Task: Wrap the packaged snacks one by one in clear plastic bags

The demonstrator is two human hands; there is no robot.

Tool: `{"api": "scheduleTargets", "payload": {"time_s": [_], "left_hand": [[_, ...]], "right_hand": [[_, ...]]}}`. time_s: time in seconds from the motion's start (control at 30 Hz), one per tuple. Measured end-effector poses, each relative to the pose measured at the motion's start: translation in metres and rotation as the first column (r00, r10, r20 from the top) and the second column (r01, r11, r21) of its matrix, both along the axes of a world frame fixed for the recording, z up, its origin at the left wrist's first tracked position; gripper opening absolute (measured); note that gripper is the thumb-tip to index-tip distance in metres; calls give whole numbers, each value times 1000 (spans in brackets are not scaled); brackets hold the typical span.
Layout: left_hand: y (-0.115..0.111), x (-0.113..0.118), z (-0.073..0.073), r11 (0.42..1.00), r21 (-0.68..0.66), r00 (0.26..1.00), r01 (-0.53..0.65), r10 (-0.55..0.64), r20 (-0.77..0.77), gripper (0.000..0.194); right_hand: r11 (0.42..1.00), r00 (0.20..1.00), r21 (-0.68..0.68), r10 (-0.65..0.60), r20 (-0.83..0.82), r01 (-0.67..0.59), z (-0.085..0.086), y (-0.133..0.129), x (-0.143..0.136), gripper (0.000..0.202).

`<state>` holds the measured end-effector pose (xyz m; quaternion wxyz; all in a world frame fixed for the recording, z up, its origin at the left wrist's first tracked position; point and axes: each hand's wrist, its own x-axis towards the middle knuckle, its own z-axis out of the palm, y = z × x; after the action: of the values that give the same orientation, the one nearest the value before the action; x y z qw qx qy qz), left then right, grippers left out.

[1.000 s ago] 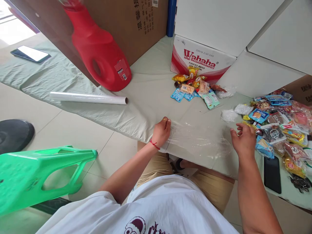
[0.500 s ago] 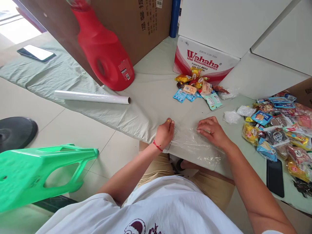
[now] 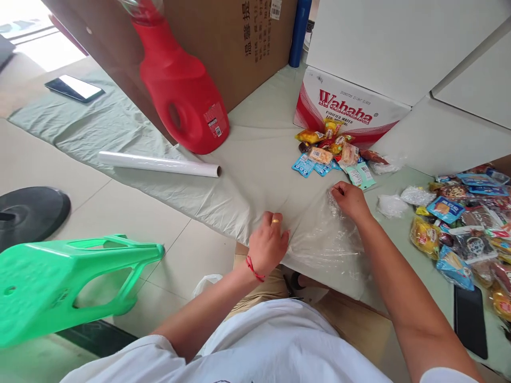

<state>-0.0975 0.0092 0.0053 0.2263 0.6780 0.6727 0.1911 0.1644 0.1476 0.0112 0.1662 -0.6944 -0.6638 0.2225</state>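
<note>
A crumpled sheet or bag of clear plastic film lies over the near edge of the cloth-covered table. Closed in a pinch, my right hand grips the film's upper right part, just below the snack packets. My left hand, with a ring and a red string bracelet, rests palm down on the cloth at the film's left side. Its fingers are bent, the thumb stands apart from them, and nothing shows in its grasp.
A white roll and red jug are at left, before a brown carton. A Wahaha box stands behind the packets. More snacks and a phone lie right. A green stool is on the floor.
My right hand has moved up the table with the film pinched in it. My left hand has gone from a pinch to a looser, palm-down pose. The view has shifted slightly.
</note>
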Motion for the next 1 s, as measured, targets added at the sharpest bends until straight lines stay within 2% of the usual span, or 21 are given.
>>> {"api": "scheduleTargets", "payload": {"time_s": [0.07,0.13,0.2,0.23,0.27,0.3,0.37,0.43,0.5,0.6,0.7,0.77,0.87,0.93,1.0], "left_hand": [[-7,-6,6,975,222,1000,17,-18,2,24],[-12,-4,15,897,417,983,144,-178,44,22],[-12,8,24,806,506,922,306,-383,53,23],[-11,18,27,781,506,894,366,-447,43,23],[-7,29,29,785,483,889,389,-458,29,23],[-3,41,29,818,447,912,363,-411,11,26],[6,65,25,878,387,955,282,-294,-29,54],[14,83,17,904,345,967,253,-246,-65,73],[20,89,9,916,298,963,268,-249,-101,69],[30,78,3,964,91,966,249,-240,-100,51],[45,55,4,975,-174,990,140,-144,-9,31],[55,41,4,972,-223,995,72,-54,87,29],[65,30,2,981,-192,975,21,22,222,25],[69,30,1,983,-183,970,13,32,241,24],[71,31,0,983,-186,975,13,29,222,24]], "right_hand": [[999,989,-7,38,140,-38,3,2,-12,22],[998,977,-17,56,205,-54,6,5,-23,23],[998,978,-22,66,199,-63,8,7,-34,24],[998,981,-24,67,183,-64,9,8,-38,24],[998,983,-26,66,169,-62,10,9,-41,24],[998,985,-28,59,163,-55,10,10,-44,25],[999,986,-32,38,161,-33,11,11,-46,24],[999,989,-42,11,151,-5,12,11,-44,24],[998,994,-55,-11,108,17,11,10,-39,25],[998,1000,-63,-25,-2,25,6,9,-24,28],[997,992,-72,-29,-122,20,-3,9,-7,31],[994,978,-107,-29,-205,7,-10,10,1,33],[994,969,-111,-30,-244,2,-14,5,6,32],[999,989,46,-3,-150,10,-9,-4,9,29],[953,998,298,57,-4,-54,2,-18,12,30]]}}
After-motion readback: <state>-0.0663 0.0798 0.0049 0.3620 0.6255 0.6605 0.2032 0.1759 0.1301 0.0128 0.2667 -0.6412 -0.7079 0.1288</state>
